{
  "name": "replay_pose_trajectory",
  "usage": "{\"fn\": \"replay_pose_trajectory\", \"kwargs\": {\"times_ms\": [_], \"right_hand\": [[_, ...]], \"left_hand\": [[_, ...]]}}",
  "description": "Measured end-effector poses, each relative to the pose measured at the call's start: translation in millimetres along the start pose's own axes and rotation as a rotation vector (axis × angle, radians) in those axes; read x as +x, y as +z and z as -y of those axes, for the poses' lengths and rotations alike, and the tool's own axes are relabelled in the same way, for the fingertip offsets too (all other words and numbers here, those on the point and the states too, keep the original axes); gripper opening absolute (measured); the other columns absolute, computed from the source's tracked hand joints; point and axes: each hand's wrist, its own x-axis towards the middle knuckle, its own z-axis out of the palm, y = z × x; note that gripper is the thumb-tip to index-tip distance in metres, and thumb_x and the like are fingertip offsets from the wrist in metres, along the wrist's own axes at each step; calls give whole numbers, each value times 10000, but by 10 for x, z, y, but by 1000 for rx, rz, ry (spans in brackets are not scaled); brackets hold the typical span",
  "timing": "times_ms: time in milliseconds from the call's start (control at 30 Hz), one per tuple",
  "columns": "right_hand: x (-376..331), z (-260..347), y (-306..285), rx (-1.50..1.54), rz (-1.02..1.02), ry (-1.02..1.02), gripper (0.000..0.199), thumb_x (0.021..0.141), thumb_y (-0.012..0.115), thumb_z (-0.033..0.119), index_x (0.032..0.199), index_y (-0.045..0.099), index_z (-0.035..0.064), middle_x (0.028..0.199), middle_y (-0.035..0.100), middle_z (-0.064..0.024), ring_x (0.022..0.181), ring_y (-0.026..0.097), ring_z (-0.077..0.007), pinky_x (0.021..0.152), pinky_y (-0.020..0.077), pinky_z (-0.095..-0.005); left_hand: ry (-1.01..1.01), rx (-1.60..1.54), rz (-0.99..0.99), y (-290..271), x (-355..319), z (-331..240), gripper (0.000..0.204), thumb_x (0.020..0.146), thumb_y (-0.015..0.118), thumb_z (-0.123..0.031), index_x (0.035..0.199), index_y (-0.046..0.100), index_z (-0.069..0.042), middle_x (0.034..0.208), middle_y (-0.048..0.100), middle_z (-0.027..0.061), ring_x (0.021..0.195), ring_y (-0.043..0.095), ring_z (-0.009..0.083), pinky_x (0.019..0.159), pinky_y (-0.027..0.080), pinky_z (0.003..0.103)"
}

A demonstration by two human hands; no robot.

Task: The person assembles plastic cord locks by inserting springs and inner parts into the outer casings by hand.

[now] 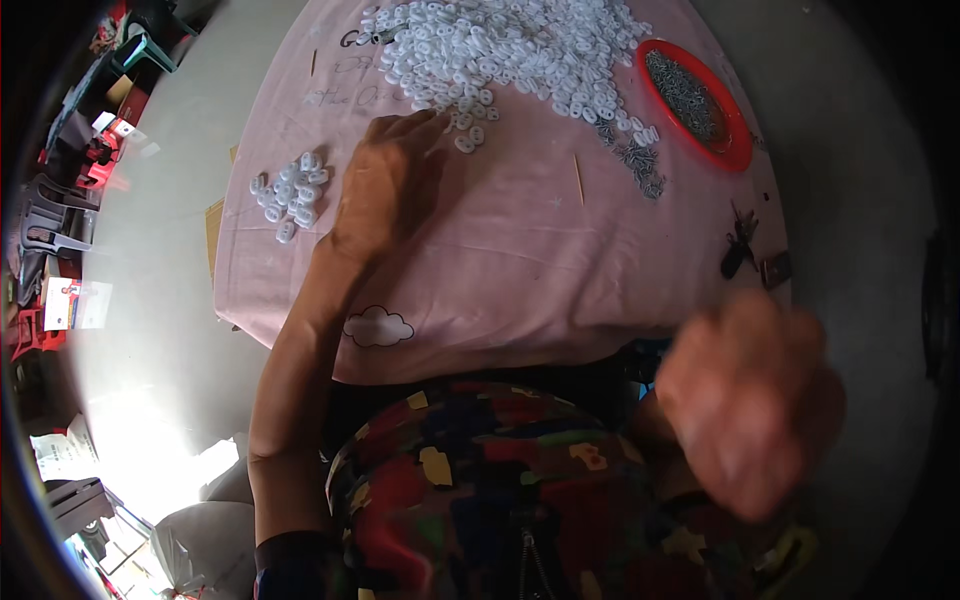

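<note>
From the head view, the left hand (pixel 385 185) lies loosely curled, fingertips touching the big heap of small white plastic rings (pixel 510 50) on the counter's (pixel 520 270) pink cloth. A round red dish (pixel 700 105) of grey metal bits sits right of the heap. The right hand (pixel 750 400), blurred, hangs off the counter's near edge; its grip cannot be told.

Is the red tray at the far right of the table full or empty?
Partly filled: the red tray holds a layer of small grey metal pieces, with red floor showing around them. More of them lie spilled beside it on the pink cloth.

Floor glare lower left, blurred foreground.
</note>
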Motion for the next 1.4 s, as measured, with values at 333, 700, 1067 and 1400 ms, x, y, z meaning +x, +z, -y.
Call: {"fn": "replay_pose_trajectory", "kwargs": {"times_ms": [333, 700, 1067, 1400], "right_hand": [[-88, -1390, -838, -1179, 130, 228, 217, 807, 653, 129, 990, 648, 12, 866, 658, -159, 766, 645, -308, 696, 503, -379], [-161, -1374, -1056, -1173, -325, 268, 177, 818, 629, 127, 954, 694, 33, 828, 681, -135, 674, 651, -236, 635, 496, -312], [-34, -1489, -1202, -1486, -50, 181, 175, 795, 644, 152, 938, 686, 62, 886, 664, -115, 833, 626, -327, 755, 487, -422], [-83, -1459, -1071, -1373, 7, 148, 92, 804, 628, 118, 874, 612, 61, 813, 645, -119, 772, 618, -325, 693, 482, -428]], "left_hand": [[149, -251, 78, 172, 30, -57, 248, 849, 617, -154, 1069, 657, -46, 1140, 637, 157, 1108, 582, 336, 913, 467, 388], [-285, -28, 18, 381, 467, 87, 231, 787, 681, -208, 955, 705, -51, 871, 685, 141, 781, 672, 245, 715, 518, 342], [-162, -350, -132, 252, 377, -55, 118, 791, 682, -91, 901, 677, -49, 811, 688, 87, 713, 658, 202, 680, 512, 315], [-715, -1216, 222, -122, -196, -439, 160, 893, 636, -145, 1040, 640, -82, 787, 644, -15, 666, 522, 32, 587, 387, 173]]}}
